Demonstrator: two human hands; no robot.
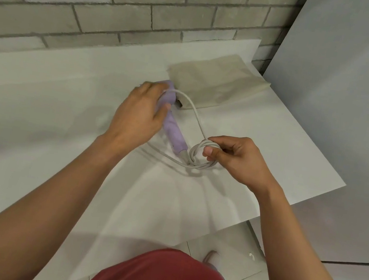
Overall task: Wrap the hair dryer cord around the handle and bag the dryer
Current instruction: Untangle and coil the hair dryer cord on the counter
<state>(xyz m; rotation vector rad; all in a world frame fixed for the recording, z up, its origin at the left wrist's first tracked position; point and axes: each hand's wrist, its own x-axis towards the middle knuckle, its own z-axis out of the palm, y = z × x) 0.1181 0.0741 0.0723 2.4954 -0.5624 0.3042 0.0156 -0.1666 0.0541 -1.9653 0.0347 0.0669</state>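
Head view: lilac dryer (175, 133) lies on white table (40, 106), bag (218, 82) just behind. Left hand (142, 112) grasps its head end; right hand (236, 157) pinches the coiled cord (196, 115) near the handle tip. Dryer likely light, rigid, smooth; cord springy, so hold the handle and keep tension.

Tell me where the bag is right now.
In the head view the beige bag lies flat on the white table, towards its back right, near the brick wall and just beyond the hair dryer that the left hand grips.
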